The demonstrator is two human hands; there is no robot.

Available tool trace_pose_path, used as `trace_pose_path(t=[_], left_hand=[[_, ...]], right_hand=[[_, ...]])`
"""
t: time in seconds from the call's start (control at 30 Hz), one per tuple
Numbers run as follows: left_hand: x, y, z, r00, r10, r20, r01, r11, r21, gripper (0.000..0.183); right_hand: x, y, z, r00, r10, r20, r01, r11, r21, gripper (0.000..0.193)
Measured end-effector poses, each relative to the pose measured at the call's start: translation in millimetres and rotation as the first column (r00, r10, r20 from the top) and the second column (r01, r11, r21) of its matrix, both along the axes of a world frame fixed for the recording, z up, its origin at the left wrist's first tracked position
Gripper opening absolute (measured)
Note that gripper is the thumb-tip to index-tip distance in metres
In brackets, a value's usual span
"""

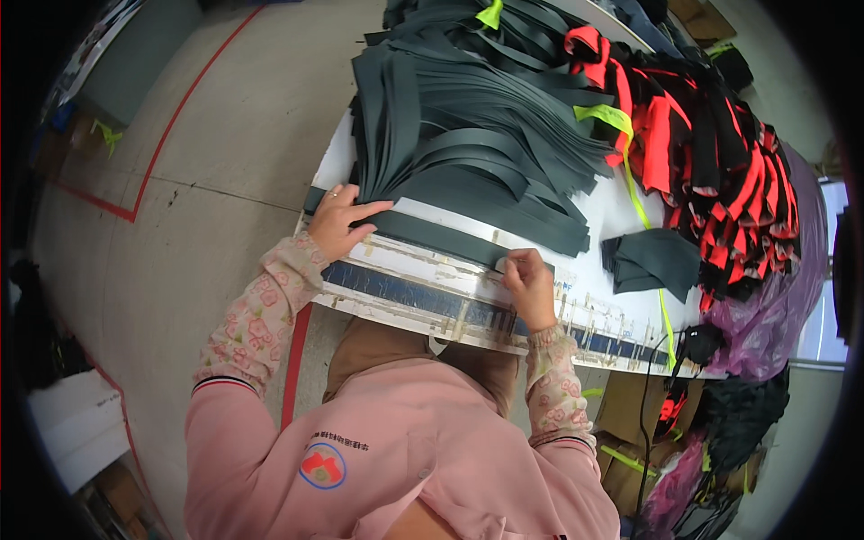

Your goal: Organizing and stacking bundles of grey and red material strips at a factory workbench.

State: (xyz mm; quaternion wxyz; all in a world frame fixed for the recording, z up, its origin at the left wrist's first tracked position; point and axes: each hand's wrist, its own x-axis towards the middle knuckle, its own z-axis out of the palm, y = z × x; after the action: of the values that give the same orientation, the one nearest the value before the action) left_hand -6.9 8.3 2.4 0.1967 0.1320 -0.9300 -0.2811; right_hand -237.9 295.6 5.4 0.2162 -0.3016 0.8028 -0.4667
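A long dark grey-green fabric strip (pixel 432 241) lies flat along the near side of the white table. My left hand (pixel 338 225) rests on the strip's left end, its fingers spread and a ring on one of them. Toward the strip's right end, my right hand (pixel 531 286) is closed in a pinch. Between its fingertips shows a small whitish piece (pixel 500 265), perhaps tailor's chalk, touching the strip's edge. Just beyond both hands is a large pile of similar dark strips (pixel 477 135), fanned out and overlapping.
Worn tape and a dark blue band run along the table's near edge (pixel 423 295). A folded dark fabric stack (pixel 655 261) lies to the right. Farther right are bundled red-and-black pieces (pixel 720 180), a yellow-green ribbon (pixel 635 184) and purple plastic (pixel 765 315). A black cable (pixel 643 423) hangs down.
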Motion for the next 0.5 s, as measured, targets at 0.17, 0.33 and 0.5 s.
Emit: trace_pose_path(t=[0.17,0.33,0.5], left_hand=[[-1,3,1,1.000,-0.004,0.016,0.004,1.000,0.000,0.055],[-1,3,-4,1.000,0.013,-0.010,-0.013,0.999,-0.035,0.055],[-1,2,-2,1.000,0.010,0.012,-0.009,0.999,-0.037,0.050]], right_hand=[[5,-3,-2,0.982,0.030,-0.187,-0.019,0.998,0.057,0.016],[7,-5,0,0.924,0.077,-0.374,-0.062,0.997,0.053,0.015],[12,-8,26,0.997,-0.066,0.047,0.070,0.993,-0.094,0.012]])
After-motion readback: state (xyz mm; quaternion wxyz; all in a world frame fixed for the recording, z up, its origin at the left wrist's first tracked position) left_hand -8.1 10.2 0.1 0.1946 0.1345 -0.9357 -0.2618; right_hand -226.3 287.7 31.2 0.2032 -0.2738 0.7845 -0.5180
